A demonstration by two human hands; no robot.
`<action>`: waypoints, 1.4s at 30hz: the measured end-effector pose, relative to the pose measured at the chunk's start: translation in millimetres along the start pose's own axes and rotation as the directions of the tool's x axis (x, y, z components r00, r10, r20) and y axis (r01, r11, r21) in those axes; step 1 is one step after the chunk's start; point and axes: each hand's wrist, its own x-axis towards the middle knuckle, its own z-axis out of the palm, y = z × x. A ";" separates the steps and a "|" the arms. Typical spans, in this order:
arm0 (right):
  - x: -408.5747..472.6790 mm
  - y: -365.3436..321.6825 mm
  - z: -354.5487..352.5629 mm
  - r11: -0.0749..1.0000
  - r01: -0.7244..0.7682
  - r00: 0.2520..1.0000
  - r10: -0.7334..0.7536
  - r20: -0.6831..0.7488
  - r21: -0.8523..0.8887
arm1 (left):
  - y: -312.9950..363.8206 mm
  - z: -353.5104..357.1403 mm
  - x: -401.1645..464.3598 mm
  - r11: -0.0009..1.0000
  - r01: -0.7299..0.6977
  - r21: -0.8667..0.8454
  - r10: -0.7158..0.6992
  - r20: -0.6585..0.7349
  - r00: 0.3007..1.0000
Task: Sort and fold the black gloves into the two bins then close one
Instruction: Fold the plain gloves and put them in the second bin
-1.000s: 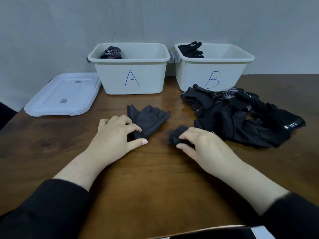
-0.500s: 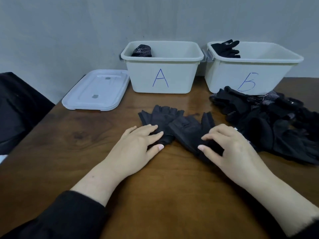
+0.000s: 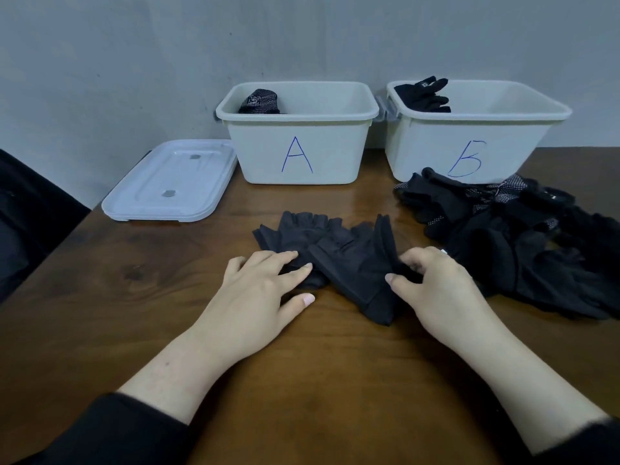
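Nearest, on the desk (image 3: 100,313), the left hand (image 3: 260,290) lies flat with straight fingers pressing the cuff of one fingerless glove (image 3: 295,233). Just right of that glove, overlapping it, a second glove (image 3: 355,263) has its edge pinched in the right hand's (image 3: 432,286) grip; the fingertips there are buried in cloth. Further right a glove pile (image 3: 523,243) runs out of frame, its count unclear. Behind the glove stands bin A (image 3: 302,152), a dotted glove (image 3: 260,101) half hidden inside; bin B (image 3: 469,146) to its right shows a black glove (image 3: 424,95). A lid (image 3: 174,182) lies left of bin A.
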 end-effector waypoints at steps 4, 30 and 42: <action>9.6 -16.0 -14.8 0.937 0.058 0.995 -0.025 -0.099 0.346 | -3.3 -4.9 -2.2 0.982 0.011 -0.190 -0.055 -0.225 0.973; 22.6 -53.7 62.0 0.879 0.475 0.874 -0.466 0.137 -0.040 | -25.1 -19.1 2.9 0.776 0.330 -0.537 -0.463 -0.131 0.876; 27.2 -68.7 59.6 0.850 0.526 0.848 -0.521 -0.096 0.026 | -25.6 -15.7 3.5 0.755 0.300 -0.583 -0.433 -0.100 0.896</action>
